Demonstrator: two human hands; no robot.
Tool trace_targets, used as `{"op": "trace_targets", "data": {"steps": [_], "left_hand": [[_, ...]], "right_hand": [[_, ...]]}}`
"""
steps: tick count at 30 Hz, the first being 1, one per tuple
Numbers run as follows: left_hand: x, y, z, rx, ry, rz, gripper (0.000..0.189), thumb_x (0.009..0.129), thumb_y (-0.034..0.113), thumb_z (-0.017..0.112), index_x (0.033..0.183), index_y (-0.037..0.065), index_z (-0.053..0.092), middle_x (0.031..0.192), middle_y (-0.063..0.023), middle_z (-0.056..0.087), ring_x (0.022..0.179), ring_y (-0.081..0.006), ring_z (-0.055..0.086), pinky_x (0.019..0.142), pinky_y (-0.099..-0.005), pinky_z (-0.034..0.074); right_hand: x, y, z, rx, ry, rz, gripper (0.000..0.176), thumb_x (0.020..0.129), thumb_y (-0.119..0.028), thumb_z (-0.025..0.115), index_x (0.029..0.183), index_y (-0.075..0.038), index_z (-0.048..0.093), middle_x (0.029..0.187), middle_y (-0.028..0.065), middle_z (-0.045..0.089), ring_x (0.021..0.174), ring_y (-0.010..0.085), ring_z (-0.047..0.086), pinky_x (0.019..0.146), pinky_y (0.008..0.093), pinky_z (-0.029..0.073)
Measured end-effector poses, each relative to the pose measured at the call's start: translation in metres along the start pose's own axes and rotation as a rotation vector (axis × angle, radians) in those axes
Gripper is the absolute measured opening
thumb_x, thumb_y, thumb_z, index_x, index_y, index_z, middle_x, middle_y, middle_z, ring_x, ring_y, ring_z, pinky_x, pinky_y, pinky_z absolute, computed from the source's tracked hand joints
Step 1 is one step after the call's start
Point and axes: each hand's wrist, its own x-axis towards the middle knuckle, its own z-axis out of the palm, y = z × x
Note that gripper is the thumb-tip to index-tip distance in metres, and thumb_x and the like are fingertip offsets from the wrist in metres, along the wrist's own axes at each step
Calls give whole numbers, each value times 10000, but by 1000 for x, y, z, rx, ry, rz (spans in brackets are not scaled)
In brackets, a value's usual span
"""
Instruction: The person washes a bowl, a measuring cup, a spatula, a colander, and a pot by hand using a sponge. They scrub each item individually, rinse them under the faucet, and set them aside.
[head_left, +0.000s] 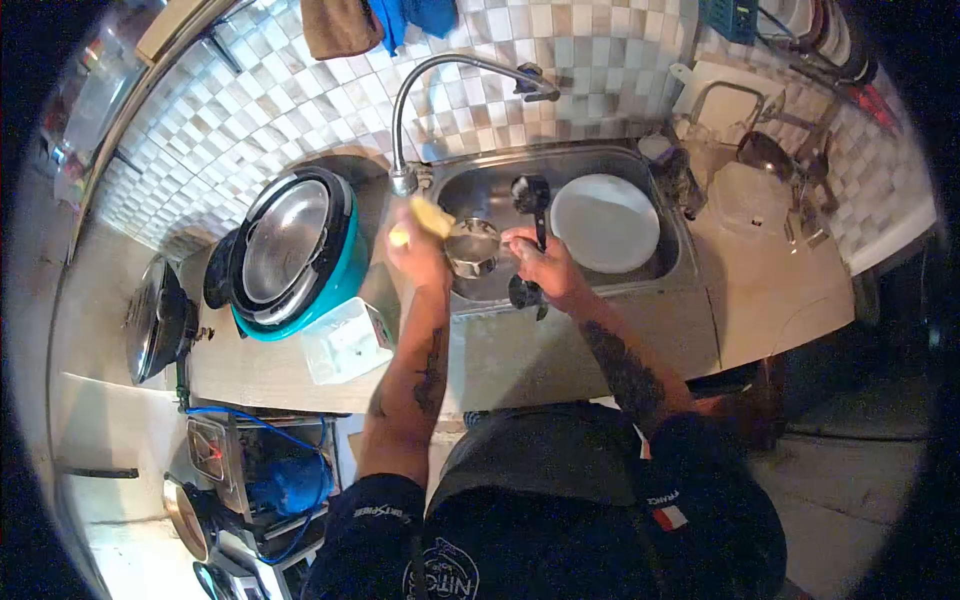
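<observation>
My left hand [418, 258] is closed around a yellow sponge [432, 215], beside the left rim of the sink. Just right of it is a small round metal pot [474, 248], tilted so its inside shows. My right hand [548, 270] is closed at the pot's right side, fingertips at its edge. Black kitchen utensils [530, 192] overlap my right hand's fingers, with dark ends showing above and below; I cannot tell if they are gripped too. A white plate [604, 223] lies in the steel sink [480, 172], to the right of my right hand.
A curved faucet [400, 120] arches over the sink. On the left counter stand a teal tub [345, 270] holding a metal bowl [287, 242], and a clear plastic container [345, 342]. Glassware and a transparent container [748, 195] sit right of the sink.
</observation>
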Motion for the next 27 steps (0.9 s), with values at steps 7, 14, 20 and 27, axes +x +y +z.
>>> {"op": "trace_targets", "data": {"steps": [7, 14, 20, 27], "left_hand": [[-26, -5, -18, -759, -509, -595, 605, 970, 597, 445, 1273, 85, 552, 1191, -102, 622, 1097, -247, 599, 923, -396, 502], [-63, -14, 0, -348, -575, -432, 547, 959, 532, 504, 1203, 45, 556, 1093, -96, 633, 975, -219, 619, 823, -362, 516], [-35, -31, 11, 250, -120, -163, 499, 978, 488, 535, 910, 1, 613, 900, -99, 627, 780, -174, 591, 698, -314, 485], [4, 10, -17, -202, 47, -473, 461, 858, 435, 734, 963, 15, 575, 896, -85, 632, 747, -231, 635, 663, -379, 546]], "right_hand": [[0, 39, 29, 234, 77, -77, 290, 984, -179, 554, 1251, -65, 559, 1031, 37, 629, 749, 96, 568, 634, 241, 437], [28, 97, 25, 266, 354, -279, 269, 895, -35, 607, 1163, -53, 618, 1062, 51, 662, 885, 175, 618, 809, 304, 494], [6, 77, -3, -647, 254, -515, 112, 898, -132, 580, 966, -51, 616, 878, 71, 628, 796, 192, 611, 724, 334, 490], [15, 30, -32, -730, 427, -466, 205, 992, -242, 485, 1013, -39, 503, 702, 127, 524, 629, 337, 553, 652, 462, 469]]}}
